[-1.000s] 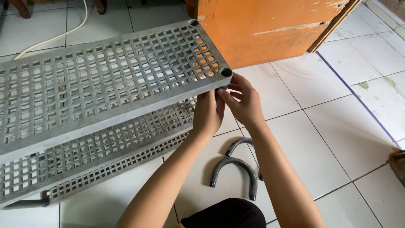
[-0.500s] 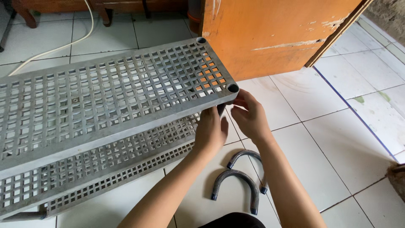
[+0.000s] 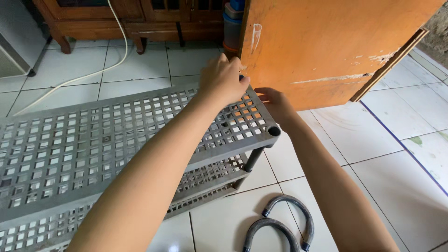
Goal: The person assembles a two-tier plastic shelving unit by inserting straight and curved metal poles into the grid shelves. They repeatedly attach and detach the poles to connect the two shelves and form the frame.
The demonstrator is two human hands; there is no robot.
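Observation:
A grey plastic rack of perforated shelves point(image 3: 93, 140) stands on the white tiled floor, its top shelf held above a lower one by a dark post point(image 3: 253, 159) at the near right corner. My left hand point(image 3: 223, 80) rests curled on the far right corner of the top shelf. My right hand point(image 3: 275, 103) touches the shelf's right edge just beside it, fingers bent toward the same corner. Whether either hand grips a small part there is hidden.
An orange wooden board point(image 3: 336, 46) leans upright just behind the rack's right end. Two curved grey tubes point(image 3: 284, 221) lie on the floor near my right forearm. A brown wooden cabinet point(image 3: 130, 21) and a white cable point(image 3: 88, 74) are at the back.
Both hands have moved from the rack's near right corner up to its far right corner. The view has tilted upward, showing the cabinet and more of the board.

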